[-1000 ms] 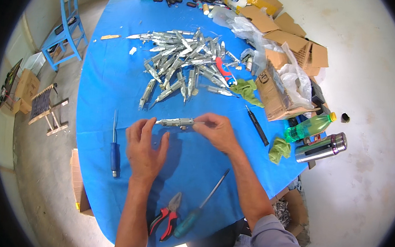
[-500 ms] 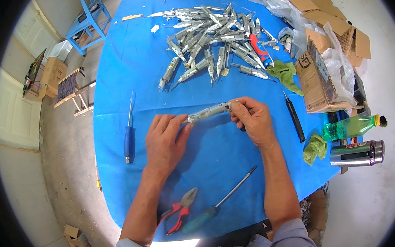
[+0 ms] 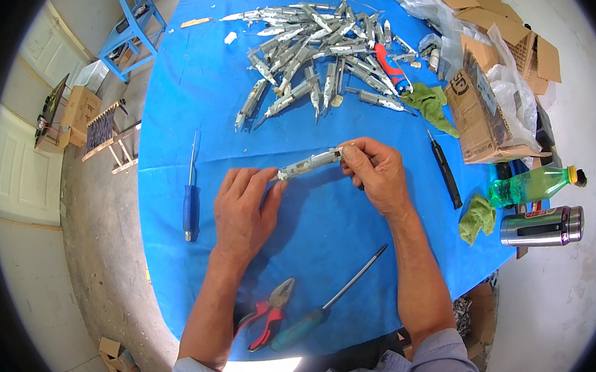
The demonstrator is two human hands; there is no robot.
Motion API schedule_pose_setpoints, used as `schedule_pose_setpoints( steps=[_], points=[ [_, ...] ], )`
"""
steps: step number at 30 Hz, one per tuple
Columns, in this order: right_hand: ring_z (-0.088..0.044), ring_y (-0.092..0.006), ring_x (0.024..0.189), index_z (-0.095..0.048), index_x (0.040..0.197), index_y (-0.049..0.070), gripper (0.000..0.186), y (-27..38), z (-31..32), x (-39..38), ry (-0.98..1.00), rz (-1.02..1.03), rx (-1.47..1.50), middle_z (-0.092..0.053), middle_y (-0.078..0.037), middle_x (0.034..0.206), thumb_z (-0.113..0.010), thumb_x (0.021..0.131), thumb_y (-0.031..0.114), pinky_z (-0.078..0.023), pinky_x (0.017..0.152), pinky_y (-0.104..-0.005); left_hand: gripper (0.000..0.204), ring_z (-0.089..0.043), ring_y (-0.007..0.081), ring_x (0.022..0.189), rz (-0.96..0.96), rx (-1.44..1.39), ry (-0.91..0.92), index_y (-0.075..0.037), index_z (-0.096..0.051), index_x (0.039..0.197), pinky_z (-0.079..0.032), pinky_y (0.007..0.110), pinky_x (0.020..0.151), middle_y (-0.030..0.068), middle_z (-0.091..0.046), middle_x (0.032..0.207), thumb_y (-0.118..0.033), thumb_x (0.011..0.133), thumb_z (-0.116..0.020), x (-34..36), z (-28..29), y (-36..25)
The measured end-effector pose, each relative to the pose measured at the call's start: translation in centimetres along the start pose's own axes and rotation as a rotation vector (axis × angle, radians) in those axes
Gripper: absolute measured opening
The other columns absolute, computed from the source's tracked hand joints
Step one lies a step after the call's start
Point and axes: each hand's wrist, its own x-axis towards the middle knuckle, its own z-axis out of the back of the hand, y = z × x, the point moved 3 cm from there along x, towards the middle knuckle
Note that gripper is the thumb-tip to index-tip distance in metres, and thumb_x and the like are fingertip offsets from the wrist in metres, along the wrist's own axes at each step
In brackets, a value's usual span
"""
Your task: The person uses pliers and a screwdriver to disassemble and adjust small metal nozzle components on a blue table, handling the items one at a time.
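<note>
Between my two hands is a slim grey-white cylindrical device part (image 3: 311,162), held above the blue-covered table (image 3: 170,274). My left hand (image 3: 246,203) pinches its left end between thumb and fingers. At its other end, slightly higher, my right hand (image 3: 375,170) grips it with thumb and bent fingers. Cut-outs show along the part's upward side. Farther back lies a heap of similar grey parts (image 3: 313,50). Red-handled pliers (image 3: 273,307) and a teal-handled screwdriver (image 3: 335,299) lie near my forearms.
A blue-handled screwdriver (image 3: 190,210) lies left; a black pen-like tool (image 3: 445,171) lies right. A red-and-blue tool (image 3: 390,65) rests beside the heap. Green cloths (image 3: 477,219), a green bottle (image 3: 533,185), a steel flask (image 3: 542,226) and a cardboard box (image 3: 476,118) line the right edge.
The part has rolled in my fingers, so cut-outs now face up. Both hands have shifted slightly left and keep hold of its ends.
</note>
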Motion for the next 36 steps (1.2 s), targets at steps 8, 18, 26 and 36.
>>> schedule_pose_setpoints(
  steps=[8, 18, 26, 36],
  points=[
    [-0.059, -0.0065, 0.076, -0.075, 0.104, 0.000, 0.024, 0.07, -0.17, -0.06, 0.013, 0.019, -0.012, -0.069, 0.000, 0.082, -0.068, 0.102, 0.022, -0.047, 0.065, -0.0249, 0.018, -0.064, 0.0309, 0.085, 0.005, -0.003, -0.007, 0.001, -0.071, 0.104, -0.051, 0.041, 0.073, 0.0131, -0.070, 0.093, -0.005, 0.087, -0.077, -0.12, -0.04, 0.12],
    [-0.060, -0.0071, 0.077, -0.075, 0.104, -0.001, 0.026, 0.23, -0.34, -0.05, 0.006, 0.029, -0.043, -0.069, 0.000, 0.083, -0.068, 0.102, 0.024, -0.048, 0.067, -0.0253, 0.015, -0.064, 0.0311, 0.084, 0.004, 0.011, 0.006, 0.002, -0.070, 0.102, -0.052, 0.041, 0.073, 0.0137, -0.070, 0.092, -0.006, 0.090, -0.075, -0.17, -0.08, 0.20],
    [-0.061, -0.0074, 0.078, -0.075, 0.104, 0.000, 0.027, 0.21, -0.38, -0.06, -0.009, 0.039, -0.056, -0.070, -0.001, 0.084, -0.067, 0.103, 0.026, -0.049, 0.068, -0.0262, 0.013, -0.063, 0.0312, 0.082, -0.009, -0.009, 0.013, 0.002, -0.070, 0.101, -0.051, 0.042, 0.072, 0.0139, -0.069, 0.091, -0.006, 0.092, -0.074, -0.17, -0.12, 0.25],
    [-0.063, -0.0091, 0.078, -0.075, 0.103, -0.001, 0.031, -0.11, -0.49, 0.14, -0.024, 0.050, -0.075, -0.071, -0.002, 0.084, -0.064, 0.104, 0.028, -0.050, 0.069, -0.0266, 0.011, -0.062, 0.0296, 0.079, -0.002, -0.015, 0.001, -0.002, -0.071, 0.095, -0.050, 0.041, 0.069, 0.0107, -0.068, 0.086, -0.011, 0.091, -0.076, -0.15, -0.15, 0.24]
  ],
)
